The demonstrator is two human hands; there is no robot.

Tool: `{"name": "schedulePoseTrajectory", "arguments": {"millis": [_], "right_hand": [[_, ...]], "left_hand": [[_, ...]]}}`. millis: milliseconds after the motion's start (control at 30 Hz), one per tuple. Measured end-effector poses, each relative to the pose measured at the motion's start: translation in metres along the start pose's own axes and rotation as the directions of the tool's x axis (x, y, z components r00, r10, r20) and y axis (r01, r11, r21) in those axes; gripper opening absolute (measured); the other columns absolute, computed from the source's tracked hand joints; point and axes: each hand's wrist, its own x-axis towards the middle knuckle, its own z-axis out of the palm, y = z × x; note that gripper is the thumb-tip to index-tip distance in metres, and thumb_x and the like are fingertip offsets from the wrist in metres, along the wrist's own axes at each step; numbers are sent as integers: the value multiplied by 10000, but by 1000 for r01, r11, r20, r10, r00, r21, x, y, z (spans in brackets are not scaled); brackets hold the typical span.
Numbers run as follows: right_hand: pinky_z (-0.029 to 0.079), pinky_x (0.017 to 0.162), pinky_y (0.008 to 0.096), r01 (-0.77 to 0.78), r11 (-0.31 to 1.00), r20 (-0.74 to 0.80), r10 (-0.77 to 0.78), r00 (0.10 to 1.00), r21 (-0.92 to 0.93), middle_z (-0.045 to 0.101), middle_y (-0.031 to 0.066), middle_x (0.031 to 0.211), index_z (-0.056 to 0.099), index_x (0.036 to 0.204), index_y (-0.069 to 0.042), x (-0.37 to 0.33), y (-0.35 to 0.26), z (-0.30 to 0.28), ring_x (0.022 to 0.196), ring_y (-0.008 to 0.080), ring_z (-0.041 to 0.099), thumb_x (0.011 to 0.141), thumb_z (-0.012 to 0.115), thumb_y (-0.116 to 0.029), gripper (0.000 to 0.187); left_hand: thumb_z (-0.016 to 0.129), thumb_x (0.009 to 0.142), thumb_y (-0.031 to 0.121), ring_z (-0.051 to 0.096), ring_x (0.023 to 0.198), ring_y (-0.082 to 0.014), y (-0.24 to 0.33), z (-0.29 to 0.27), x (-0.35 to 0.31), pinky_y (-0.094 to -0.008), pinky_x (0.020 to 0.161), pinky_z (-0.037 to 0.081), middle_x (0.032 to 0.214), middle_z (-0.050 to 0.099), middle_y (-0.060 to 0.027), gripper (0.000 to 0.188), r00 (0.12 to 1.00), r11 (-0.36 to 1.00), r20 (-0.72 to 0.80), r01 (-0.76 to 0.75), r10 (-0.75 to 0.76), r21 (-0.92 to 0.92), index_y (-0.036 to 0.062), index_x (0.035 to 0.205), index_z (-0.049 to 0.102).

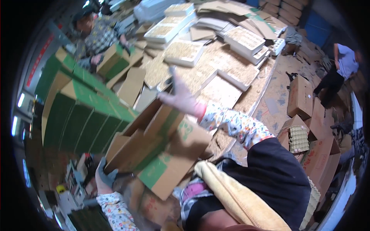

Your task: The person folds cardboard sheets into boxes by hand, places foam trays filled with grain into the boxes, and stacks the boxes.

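**Open carton gripped at both ends above the counter**

A long counter (269, 82) is covered with white trays (184, 52) of pale grain, laid flat so nothing spills. Nearer, a brown-and-green cardboard carton (162, 150) is held tilted, flaps open. Its far edge is met by the right hand (181, 98), gloved, fingers spread. The near left corner is clasped by the left hand (105, 178), fingers curled closed.

Both gloved hands, left hand (105, 178) and right hand (181, 98), hold an open cardboard box (162, 150) above the table (269, 96).
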Motion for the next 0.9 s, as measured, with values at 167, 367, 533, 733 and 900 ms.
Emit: {"name": "schedulePoseTrajectory", "arguments": {"millis": [167, 367, 533, 733, 900], "right_hand": [[189, 1150, 388, -463, 872, 295, 406, 865, 158, 230, 310, 1472, 109, 1445, 88, 18, 6, 2, 1389, 384, 241, 675, 775, -503, 1177], [146, 1089, 609, 45, 892, 475, 196, 858, -449, 371, 257, 1380, 297, 1394, 18, 4, 34, 70, 1346, 415, 282, 555, 783, -601, 1151], [482, 879, 382, -264, 964, 916, 118, 384, -13, 660, 176, 1023, 636, 1063, 5, 88, 54, 53, 1005, 310, 616, 689, 783, -482, 631], [197, 1080, 624, 770, 638, 733, -510, 450, -28, 413, 276, 1363, 439, 1320, -13, -62, 13, 25, 1299, 432, 369, 766, 450, -789, 953], [252, 1112, 488, -70, 965, 463, 185, 867, -253, 320, 274, 1435, 397, 1343, 16, -101, 71, 30, 1339, 408, 297, 855, 397, -716, 880]], "left_hand": [[578, 849, 431, 596, 797, -327, 101, 92, -29, -430, 765, 421, 742, 615, -143, 439, 788, -124, 541, -530, 292, 839, 36, 688, 685], [598, 846, 224, 359, 1329, -299, 73, 88, -37, -387, 1117, 232, 1449, 355, -221, 691, 344, 946, 916, -170, -204, 275, -5, 1432, 312], [711, 813, 139, 262, 1365, -328, -11, 117, -11, -413, 1120, 235, 1480, 263, -210, 869, 977, 994, 193, 84, -95, 62, -33, 1461, 157], [648, 891, 237, 227, 1380, -293, -39, 108, -39, -400, 1139, 212, 1511, 157, -222, 855, 960, 944, -174, -162, 218, 288, -69, 1453, 80], [487, 955, 478, 471, 1243, -285, -47, 86, -34, -386, 1037, 397, 1358, 453, -195, 670, 764, 636, 632, 555, -133, -537, -5, 1397, 345]]}}
